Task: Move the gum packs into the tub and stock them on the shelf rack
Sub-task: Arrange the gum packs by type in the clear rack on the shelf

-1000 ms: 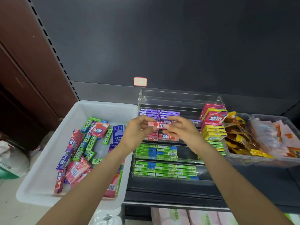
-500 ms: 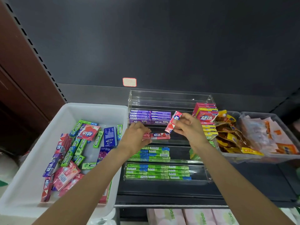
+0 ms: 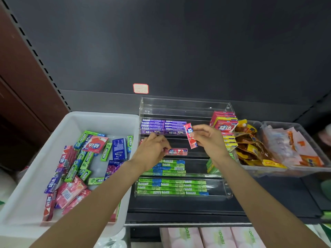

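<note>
A clear acrylic tiered rack (image 3: 184, 104) stands on the dark shelf, with purple gum packs (image 3: 163, 126) on an upper tier and green packs (image 3: 172, 187) on the lower tiers. My left hand (image 3: 152, 151) pinches the left end of a red gum pack (image 3: 177, 152) lying on the middle tier. My right hand (image 3: 208, 138) holds a second red pack (image 3: 190, 136) nearly upright above that tier. The white tub (image 3: 100, 120) on the left holds several loose green, purple, red and blue packs.
Stacked red and yellow gum boxes (image 3: 224, 126) stand at the rack's right side. Clear bins (image 3: 286, 169) of snack packets sit further right. A price label (image 3: 140, 88) is on the back panel. Pink packages (image 3: 215, 238) fill the shelf below.
My hands split the red packs they held together: the left set one on the middle tier, and the right lifted the other and turned it more upright. The view shifted slightly.
</note>
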A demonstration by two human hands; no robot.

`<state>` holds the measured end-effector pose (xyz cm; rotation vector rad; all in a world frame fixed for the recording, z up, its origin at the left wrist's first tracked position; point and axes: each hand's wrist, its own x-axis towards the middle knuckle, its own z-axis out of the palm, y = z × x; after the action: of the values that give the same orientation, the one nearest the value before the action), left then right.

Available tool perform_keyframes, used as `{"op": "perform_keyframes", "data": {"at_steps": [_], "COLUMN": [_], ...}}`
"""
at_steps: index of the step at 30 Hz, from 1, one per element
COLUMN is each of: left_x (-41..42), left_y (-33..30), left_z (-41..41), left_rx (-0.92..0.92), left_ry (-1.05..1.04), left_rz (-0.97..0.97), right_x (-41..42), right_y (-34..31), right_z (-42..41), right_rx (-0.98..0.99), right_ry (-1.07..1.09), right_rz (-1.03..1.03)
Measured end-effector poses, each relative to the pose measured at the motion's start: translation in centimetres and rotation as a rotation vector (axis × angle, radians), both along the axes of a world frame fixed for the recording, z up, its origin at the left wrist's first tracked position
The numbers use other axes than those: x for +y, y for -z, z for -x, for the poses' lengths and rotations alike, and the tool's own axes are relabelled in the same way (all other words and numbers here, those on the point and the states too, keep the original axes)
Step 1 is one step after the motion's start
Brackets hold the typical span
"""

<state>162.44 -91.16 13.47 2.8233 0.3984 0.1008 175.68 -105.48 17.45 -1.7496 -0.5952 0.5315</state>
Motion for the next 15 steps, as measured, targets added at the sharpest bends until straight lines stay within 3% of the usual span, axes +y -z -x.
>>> {"op": "perform_keyframes", "data": {"at_steps": [9,15], "left_x": [0.7,1.0], "left_y": [-0.2,0.3], "left_z": [1.1,1.9], "left_rx": [0.050,0.031], "left_ry": [0.107,0.096], "left_rz": [-0.087,-0.144], "right_x": [0.4,1.1], "right_y": [1.0,1.9], "right_z": [-0.3,0.1], "right_rx": [-0.217,-0.627], "right_ry": [-0.065,-0.239], "right_rz": [0.072,0.327]}}
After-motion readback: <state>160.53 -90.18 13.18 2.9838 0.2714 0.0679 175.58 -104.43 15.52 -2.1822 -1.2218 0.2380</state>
